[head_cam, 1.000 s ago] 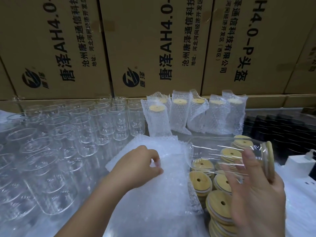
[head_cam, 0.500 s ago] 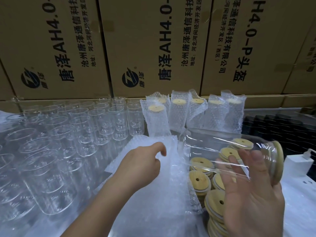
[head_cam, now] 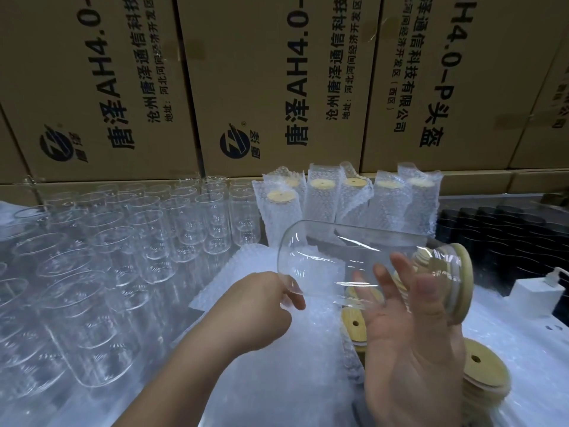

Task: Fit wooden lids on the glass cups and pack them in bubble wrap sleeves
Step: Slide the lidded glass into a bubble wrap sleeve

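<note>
My right hand (head_cam: 412, 343) grasping a clear glass cup (head_cam: 323, 251) with round wooden lid (head_cam: 465, 282), held sideways over white bubble wrap sleeves (head_cam: 271, 380), my left hand (head_cam: 255, 306) curled at its base, grip unclear

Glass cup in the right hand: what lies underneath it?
Bubble wrap sleeves and stacked wooden lids show beneath the glass cup; the right hand covers part of the lid stack.
</note>
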